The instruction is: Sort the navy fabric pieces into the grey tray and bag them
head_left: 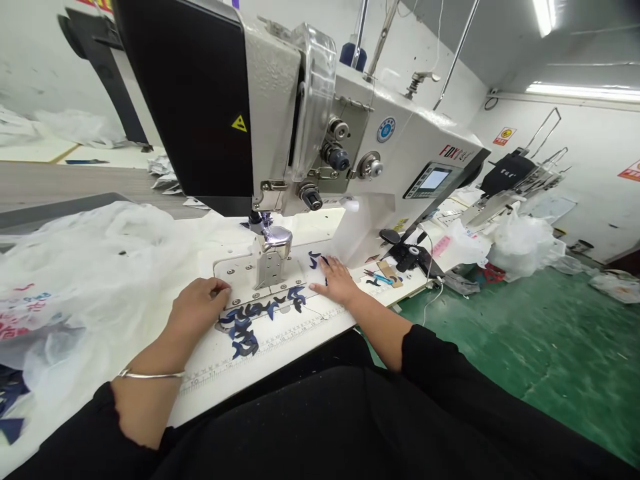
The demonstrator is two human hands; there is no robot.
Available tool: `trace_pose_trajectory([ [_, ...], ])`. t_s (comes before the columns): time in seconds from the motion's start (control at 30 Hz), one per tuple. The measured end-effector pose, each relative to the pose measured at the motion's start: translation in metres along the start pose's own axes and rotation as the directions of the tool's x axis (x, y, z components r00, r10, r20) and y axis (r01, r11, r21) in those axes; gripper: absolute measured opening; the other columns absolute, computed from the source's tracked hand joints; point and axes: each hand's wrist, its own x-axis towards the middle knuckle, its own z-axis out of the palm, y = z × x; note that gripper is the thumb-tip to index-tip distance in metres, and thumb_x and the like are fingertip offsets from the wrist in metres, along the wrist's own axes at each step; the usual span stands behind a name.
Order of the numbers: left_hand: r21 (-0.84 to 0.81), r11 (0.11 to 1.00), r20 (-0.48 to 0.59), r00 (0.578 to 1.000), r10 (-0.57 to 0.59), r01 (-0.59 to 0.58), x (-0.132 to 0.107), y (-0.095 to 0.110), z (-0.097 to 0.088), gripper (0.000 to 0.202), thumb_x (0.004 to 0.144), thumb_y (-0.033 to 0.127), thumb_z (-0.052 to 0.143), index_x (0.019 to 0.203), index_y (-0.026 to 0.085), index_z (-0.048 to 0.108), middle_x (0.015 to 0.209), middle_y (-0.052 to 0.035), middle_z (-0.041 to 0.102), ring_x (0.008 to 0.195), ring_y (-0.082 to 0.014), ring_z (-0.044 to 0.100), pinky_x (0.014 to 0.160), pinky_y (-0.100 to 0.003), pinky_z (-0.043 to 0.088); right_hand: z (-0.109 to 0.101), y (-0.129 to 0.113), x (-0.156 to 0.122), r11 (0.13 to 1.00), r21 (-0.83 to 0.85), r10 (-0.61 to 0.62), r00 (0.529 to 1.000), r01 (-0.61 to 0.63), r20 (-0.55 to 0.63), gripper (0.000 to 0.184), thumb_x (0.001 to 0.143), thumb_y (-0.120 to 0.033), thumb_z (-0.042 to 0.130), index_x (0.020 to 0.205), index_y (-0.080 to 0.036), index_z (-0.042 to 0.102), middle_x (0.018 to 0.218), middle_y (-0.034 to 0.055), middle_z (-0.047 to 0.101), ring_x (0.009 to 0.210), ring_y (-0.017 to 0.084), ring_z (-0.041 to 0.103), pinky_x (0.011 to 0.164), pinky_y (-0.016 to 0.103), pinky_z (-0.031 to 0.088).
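A large white sewing machine [295, 113] stands in front of me, its presser foot and post [273, 260] over a metal plate [240, 277]. My left hand [197, 308] is at the plate's left edge, fingers curled together; whatever they may hold is hidden. My right hand [337, 281] rests on the machine bed right of the post, fingers spread, touching the edge of a dark blue piece. Beside it lies another small dark blue piece [314, 259]. Several small, curved dark blue cut pieces [243, 333] are strewn along the bed's front, between my hands.
White plastic bags [100, 260] pile up on the left, with dark blue pieces [13, 400] by them. A printed ruler strip [273, 343] runs along the table's front. A blue-handled tool [384, 279] lies on the right, near a black device [413, 257]. Another machine [507, 177] stands farther right.
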Motion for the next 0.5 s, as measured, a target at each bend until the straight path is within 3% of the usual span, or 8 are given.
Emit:
trace_pose_trajectory([
  [0.13,-0.022,1.0,0.023,1.0,0.01,-0.009,0.001,0.0,-0.002,0.026,0.084,0.041,0.05,0.095,0.024,0.067,0.103,-0.0075,0.062,0.099,-0.0275,0.06,0.085,-0.04,0.046,0.001,-0.015,0.017,0.999,-0.008,0.05,0.993,-0.051,-0.106,0.092,0.09,-0.079,0.038,0.161,-0.026,0.013,0.169,0.0055,0.006,0.154,0.028,0.007,0.124,0.045,0.008],
  [0.27,-0.05,0.999,0.039,0.999,0.014,-0.012,0.003,-0.003,-0.002,0.027,0.085,0.042,0.05,0.096,0.025,0.067,0.103,-0.0065,0.063,0.101,-0.0267,0.06,0.086,-0.04,0.045,0.004,-0.016,0.021,0.995,-0.006,0.097,0.981,-0.099,-0.165,0.087,0.09,-0.077,0.04,0.159,-0.027,0.021,0.168,0.0095,0.013,0.153,0.033,0.013,0.122,0.051,0.01],
  [0.37,-0.063,0.998,0.041,0.999,0.019,-0.017,0.004,-0.005,0.0,0.027,0.085,0.042,0.05,0.096,0.025,0.068,0.104,-0.0067,0.063,0.102,-0.027,0.06,0.085,-0.039,0.045,0.007,-0.013,0.03,0.997,-0.007,0.071,0.986,-0.072,-0.152,0.079,0.091,-0.074,0.045,0.155,-0.029,0.033,0.164,0.0108,0.024,0.151,0.031,0.021,0.121,0.047,0.017],
  [0.5,-0.071,0.997,0.03,0.999,0.019,-0.017,0.005,-0.007,0.002,0.029,0.085,0.044,0.051,0.095,0.024,0.069,0.105,-0.0075,0.064,0.101,-0.0276,0.06,0.084,-0.039,0.045,0.008,-0.019,0.056,0.998,-0.015,0.051,0.982,-0.055,-0.184,0.052,0.098,-0.057,0.049,0.14,-0.026,0.052,0.152,0.0093,0.044,0.139,0.023,0.04,0.115,0.037,0.031],
])
